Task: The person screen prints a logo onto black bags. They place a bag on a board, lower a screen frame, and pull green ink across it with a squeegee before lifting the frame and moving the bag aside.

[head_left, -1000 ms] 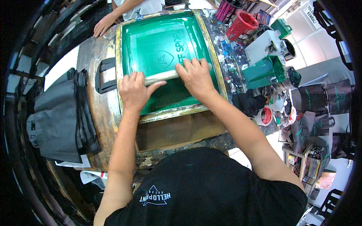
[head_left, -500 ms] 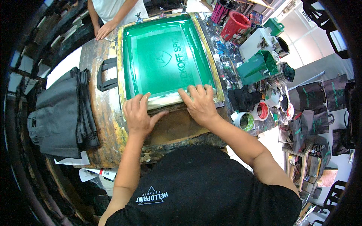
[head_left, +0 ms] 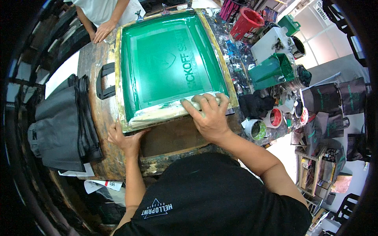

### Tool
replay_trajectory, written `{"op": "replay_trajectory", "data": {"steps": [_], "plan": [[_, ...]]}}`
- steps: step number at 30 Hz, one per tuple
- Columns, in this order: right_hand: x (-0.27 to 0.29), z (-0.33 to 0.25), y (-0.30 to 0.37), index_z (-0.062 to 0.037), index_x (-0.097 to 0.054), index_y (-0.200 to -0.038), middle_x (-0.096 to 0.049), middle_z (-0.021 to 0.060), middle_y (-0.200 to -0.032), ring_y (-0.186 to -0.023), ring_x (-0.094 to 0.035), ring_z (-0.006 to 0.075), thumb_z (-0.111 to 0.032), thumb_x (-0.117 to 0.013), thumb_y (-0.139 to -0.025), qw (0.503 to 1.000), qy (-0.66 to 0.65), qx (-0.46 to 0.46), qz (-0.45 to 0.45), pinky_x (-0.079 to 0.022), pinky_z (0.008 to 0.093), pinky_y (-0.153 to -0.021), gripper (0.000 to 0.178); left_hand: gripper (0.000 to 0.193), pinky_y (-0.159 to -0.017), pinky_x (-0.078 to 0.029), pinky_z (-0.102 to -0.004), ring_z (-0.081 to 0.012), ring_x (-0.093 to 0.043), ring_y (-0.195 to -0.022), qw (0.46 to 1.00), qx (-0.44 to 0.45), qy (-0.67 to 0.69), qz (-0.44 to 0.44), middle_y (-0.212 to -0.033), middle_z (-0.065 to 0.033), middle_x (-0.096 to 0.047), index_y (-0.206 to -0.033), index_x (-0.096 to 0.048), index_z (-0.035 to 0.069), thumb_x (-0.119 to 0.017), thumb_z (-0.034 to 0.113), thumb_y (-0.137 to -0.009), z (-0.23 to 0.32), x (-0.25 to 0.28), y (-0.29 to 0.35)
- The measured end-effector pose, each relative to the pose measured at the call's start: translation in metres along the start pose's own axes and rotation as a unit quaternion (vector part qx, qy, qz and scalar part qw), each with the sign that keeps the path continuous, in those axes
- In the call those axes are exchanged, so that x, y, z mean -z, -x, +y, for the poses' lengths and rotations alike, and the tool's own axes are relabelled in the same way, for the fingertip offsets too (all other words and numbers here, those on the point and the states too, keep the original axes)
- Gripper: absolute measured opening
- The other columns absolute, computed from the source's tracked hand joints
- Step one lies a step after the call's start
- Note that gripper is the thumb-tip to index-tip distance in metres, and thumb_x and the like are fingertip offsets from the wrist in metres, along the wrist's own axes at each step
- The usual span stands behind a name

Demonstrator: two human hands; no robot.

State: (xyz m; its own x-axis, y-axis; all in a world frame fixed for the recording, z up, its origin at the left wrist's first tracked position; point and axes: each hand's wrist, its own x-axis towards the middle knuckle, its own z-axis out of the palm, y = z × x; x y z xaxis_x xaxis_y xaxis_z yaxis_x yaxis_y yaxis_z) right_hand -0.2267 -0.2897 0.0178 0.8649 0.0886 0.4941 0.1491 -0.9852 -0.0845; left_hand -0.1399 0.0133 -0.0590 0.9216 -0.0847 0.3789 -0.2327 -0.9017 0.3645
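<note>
A screen-printing frame point(head_left: 161, 115) with a worn, pale yellow rim lies before me, its mesh coated in wet green ink point(head_left: 151, 74) over dark lettering and a shield outline. My left hand point(head_left: 125, 138) grips the near left corner, fingers curled round the outside and thumb stretched beneath the edge. Over the near edge, toward the right corner, bend the fingers of my right hand point(head_left: 211, 118). The near edge appears raised a little, more at the left. From under the frame's left side sticks the black handle of a bag point(head_left: 105, 94).
At left lies a stack of black bags point(head_left: 63, 122) on the stained table point(head_left: 90, 65). Metal clamps point(head_left: 165, 8) sit at the frame's far edge. Ink tubs, a red bucket point(head_left: 246, 25) and a green container point(head_left: 271, 72) crowd the right. Across the table, another person's hand point(head_left: 104, 31) rests.
My left hand has moved left and nearer, from the near edge onto the frame's corner. The frame's near left part has come up and nearer. My right hand stays at the edge.
</note>
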Motion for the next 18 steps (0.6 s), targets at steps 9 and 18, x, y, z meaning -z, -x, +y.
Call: {"op": "replay_trajectory", "data": {"steps": [9,18], "plan": [[0.083,0.027,-0.133,-0.0185,-0.070,-0.122,-0.064,0.0083,-0.097,-0.098,-0.061,0.0268,-0.045,-0.077,-0.077,0.981,0.046,0.068,0.174,-0.040,0.0495,-0.085,0.053,0.064,-0.098,-0.050,-0.0339,-0.0202,-0.063,-0.110,0.880,0.001,0.456,0.136,-0.125,-0.0111,-0.066,-0.144,-0.053,-0.005,-0.083,0.011,-0.089,0.074,0.068,-0.092],[0.136,0.051,-0.251,-0.0054,-0.069,-0.104,-0.066,0.0138,-0.088,-0.084,-0.060,0.0232,-0.058,-0.047,-0.104,0.993,0.087,0.047,0.068,-0.044,0.0426,-0.080,0.057,0.085,-0.103,-0.045,-0.0429,-0.0338,-0.058,-0.114,0.979,-0.090,0.149,0.104,-0.122,-0.0227,-0.060,-0.162,-0.022,-0.004,-0.068,0.034,-0.102,0.044,0.030,-0.122]]}}
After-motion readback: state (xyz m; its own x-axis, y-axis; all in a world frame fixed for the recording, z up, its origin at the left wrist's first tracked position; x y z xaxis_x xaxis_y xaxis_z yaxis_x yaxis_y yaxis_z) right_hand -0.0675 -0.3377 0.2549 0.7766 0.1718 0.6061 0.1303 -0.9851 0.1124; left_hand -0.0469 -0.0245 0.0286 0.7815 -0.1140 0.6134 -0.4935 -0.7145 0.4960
